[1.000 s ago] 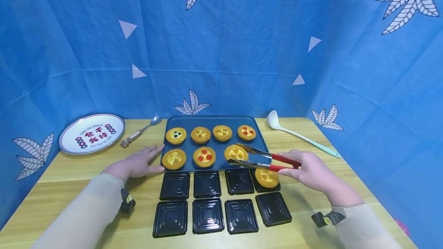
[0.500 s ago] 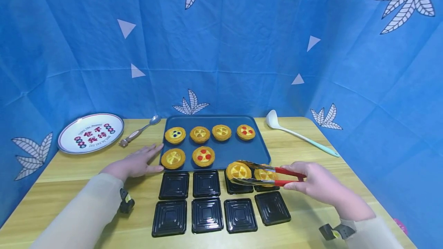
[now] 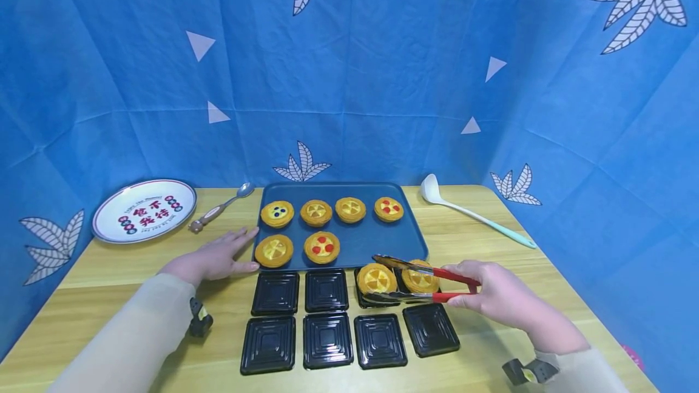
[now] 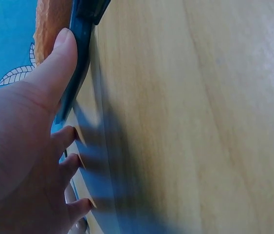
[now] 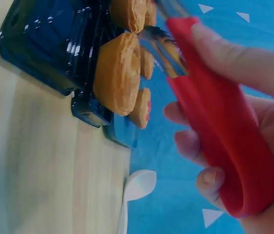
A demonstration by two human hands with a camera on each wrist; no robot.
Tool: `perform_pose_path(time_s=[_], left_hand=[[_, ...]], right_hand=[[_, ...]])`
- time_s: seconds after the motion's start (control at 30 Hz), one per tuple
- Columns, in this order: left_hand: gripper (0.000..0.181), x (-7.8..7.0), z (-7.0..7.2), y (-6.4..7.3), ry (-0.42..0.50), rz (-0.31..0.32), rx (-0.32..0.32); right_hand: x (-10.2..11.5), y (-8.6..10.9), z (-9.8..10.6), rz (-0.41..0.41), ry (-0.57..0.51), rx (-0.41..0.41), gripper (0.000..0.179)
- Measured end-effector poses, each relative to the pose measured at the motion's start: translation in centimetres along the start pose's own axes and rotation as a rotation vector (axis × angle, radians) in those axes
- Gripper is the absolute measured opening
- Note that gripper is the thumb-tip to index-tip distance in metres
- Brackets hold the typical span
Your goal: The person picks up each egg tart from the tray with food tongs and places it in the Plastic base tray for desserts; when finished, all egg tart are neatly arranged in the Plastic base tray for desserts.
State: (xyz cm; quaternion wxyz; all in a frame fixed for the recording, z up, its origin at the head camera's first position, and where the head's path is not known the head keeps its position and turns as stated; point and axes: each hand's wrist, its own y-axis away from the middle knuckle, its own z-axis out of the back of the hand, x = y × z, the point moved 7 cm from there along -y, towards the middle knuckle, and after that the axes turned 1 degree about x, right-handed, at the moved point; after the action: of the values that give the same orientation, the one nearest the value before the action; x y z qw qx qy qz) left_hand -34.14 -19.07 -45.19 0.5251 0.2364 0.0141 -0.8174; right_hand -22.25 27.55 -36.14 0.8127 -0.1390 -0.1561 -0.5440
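My right hand (image 3: 494, 293) grips red-handled metal tongs (image 5: 224, 131), thumb on one arm and fingers curled round the other. In the head view the tong arms stand spread on either side of an egg tart (image 3: 377, 278), which sits in a black square tray (image 3: 363, 302). Beside it on the right, a second tart (image 3: 420, 279) rests in its own black tray, partly crossed by the tongs. My left hand (image 3: 221, 255) lies at the left edge of the blue baking tray (image 3: 377, 244), its thumb touching the rim in the left wrist view. Several tarts (image 3: 321, 247) lie on the baking tray.
Several black square trays (image 3: 327, 340) stand in two rows before the baking tray. A white oval plate (image 3: 144, 211) and a spoon (image 3: 221, 206) lie at the left, a white ladle (image 3: 475, 214) at the right. A blue cloth (image 3: 349, 65) hangs behind the table.
The tongs carried a tart from the baking tray's front row down into the black tray left of the filled one. Their arms have since spread apart. The left hand stays put.
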Motion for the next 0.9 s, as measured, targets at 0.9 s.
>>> perform_pose_path(time_s=[0.9], left_hand=[[0.097, -1.2, 0.5, 0.7, -0.017, -0.033, -0.006]], right_hand=[[6.9, -10.3, -3.2, -0.051, 0.128, 0.048, 0.067]])
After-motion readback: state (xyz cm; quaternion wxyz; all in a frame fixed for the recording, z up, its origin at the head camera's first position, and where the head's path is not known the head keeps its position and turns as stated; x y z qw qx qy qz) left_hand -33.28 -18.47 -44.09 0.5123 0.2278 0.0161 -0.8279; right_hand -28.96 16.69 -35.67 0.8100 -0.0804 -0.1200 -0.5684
